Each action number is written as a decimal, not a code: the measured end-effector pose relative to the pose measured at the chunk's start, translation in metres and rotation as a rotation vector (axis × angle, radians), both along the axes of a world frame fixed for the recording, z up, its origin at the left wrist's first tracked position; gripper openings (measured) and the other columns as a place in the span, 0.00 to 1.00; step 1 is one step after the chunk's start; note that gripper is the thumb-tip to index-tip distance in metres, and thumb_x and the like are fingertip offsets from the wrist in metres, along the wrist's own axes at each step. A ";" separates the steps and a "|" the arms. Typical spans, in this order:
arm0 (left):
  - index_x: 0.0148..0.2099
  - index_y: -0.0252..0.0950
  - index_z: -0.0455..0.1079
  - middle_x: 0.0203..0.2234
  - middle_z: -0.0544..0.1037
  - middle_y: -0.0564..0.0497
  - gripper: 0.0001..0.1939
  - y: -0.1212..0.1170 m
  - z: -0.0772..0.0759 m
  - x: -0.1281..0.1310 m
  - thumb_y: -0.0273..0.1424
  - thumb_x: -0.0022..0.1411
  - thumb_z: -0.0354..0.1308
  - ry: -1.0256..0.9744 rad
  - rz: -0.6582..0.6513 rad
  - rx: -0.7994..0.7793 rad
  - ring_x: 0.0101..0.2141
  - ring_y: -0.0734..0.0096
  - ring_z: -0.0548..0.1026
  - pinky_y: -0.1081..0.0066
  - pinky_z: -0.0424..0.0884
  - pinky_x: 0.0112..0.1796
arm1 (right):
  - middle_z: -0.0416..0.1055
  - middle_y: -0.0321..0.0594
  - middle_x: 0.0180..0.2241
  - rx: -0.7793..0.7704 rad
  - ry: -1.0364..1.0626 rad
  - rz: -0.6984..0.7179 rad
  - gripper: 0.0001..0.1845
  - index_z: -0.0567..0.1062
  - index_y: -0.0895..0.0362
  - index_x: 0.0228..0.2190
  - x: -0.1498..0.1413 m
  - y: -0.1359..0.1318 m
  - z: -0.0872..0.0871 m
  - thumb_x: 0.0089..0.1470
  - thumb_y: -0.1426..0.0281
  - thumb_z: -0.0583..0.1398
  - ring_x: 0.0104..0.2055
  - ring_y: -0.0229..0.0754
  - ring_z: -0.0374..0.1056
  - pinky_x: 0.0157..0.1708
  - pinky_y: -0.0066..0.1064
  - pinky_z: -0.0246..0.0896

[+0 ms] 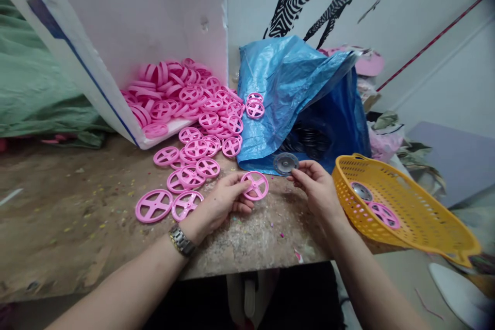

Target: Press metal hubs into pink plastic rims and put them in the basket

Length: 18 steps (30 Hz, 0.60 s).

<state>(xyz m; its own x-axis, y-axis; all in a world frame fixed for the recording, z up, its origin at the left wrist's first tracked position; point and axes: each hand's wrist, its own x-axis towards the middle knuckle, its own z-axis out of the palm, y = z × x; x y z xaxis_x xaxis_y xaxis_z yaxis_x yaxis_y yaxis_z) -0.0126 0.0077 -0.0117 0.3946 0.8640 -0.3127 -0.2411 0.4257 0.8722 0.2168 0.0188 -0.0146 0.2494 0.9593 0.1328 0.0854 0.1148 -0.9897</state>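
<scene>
A pink four-spoked plastic wheel (255,186) is pinched between the thumb and fingers of my left hand (231,197), above the worktop. My right hand (314,183) grips a grey round disc (285,164) by its right edge, just in front of the blue bag (266,139). The two pieces are close together but apart. Left of my left hand, several loose pink wheels (154,205) lie on the wooden worktop (96,227). They trail back to a big heap of pink wheels (170,87).
The heap spills from a white box (147,10) lying on its side. Dark discs (309,136) sit inside the open blue bag. At right, a yellow basket (417,216) holds pink wheels with grey centres (384,215). Green cloth (42,77) hangs at far left.
</scene>
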 end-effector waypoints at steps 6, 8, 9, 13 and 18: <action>0.48 0.34 0.68 0.27 0.77 0.51 0.10 0.002 -0.003 -0.001 0.31 0.66 0.57 0.000 -0.013 0.011 0.20 0.78 0.76 0.81 0.72 0.21 | 0.78 0.38 0.36 0.184 -0.233 0.050 0.06 0.74 0.54 0.34 -0.017 -0.023 -0.001 0.52 0.67 0.63 0.38 0.42 0.75 0.41 0.37 0.71; 0.49 0.35 0.69 0.27 0.76 0.51 0.12 0.002 -0.004 0.000 0.32 0.65 0.58 0.060 -0.014 0.055 0.20 0.77 0.76 0.79 0.72 0.21 | 0.78 0.40 0.40 0.245 -0.267 0.063 0.04 0.74 0.53 0.34 -0.020 -0.025 -0.002 0.53 0.68 0.61 0.41 0.43 0.75 0.44 0.39 0.71; 0.50 0.35 0.69 0.27 0.76 0.52 0.12 0.001 -0.004 0.000 0.33 0.64 0.58 0.122 -0.005 0.102 0.20 0.76 0.75 0.78 0.72 0.21 | 0.78 0.41 0.41 0.263 -0.282 0.066 0.04 0.74 0.53 0.34 -0.021 -0.026 -0.002 0.54 0.69 0.60 0.43 0.44 0.74 0.45 0.39 0.71; 0.46 0.39 0.75 0.35 0.80 0.48 0.10 -0.004 0.001 0.002 0.30 0.65 0.55 0.451 0.054 0.581 0.33 0.67 0.79 0.67 0.76 0.36 | 0.78 0.40 0.40 0.244 -0.324 0.053 0.05 0.74 0.53 0.35 -0.023 -0.025 -0.001 0.55 0.69 0.60 0.42 0.44 0.74 0.46 0.40 0.70; 0.47 0.38 0.74 0.43 0.80 0.47 0.12 -0.008 0.004 0.002 0.25 0.65 0.52 0.607 0.077 0.919 0.46 0.62 0.76 0.60 0.69 0.51 | 0.78 0.39 0.38 0.196 -0.338 0.055 0.06 0.75 0.53 0.37 -0.027 -0.028 -0.005 0.56 0.68 0.60 0.40 0.43 0.74 0.44 0.38 0.69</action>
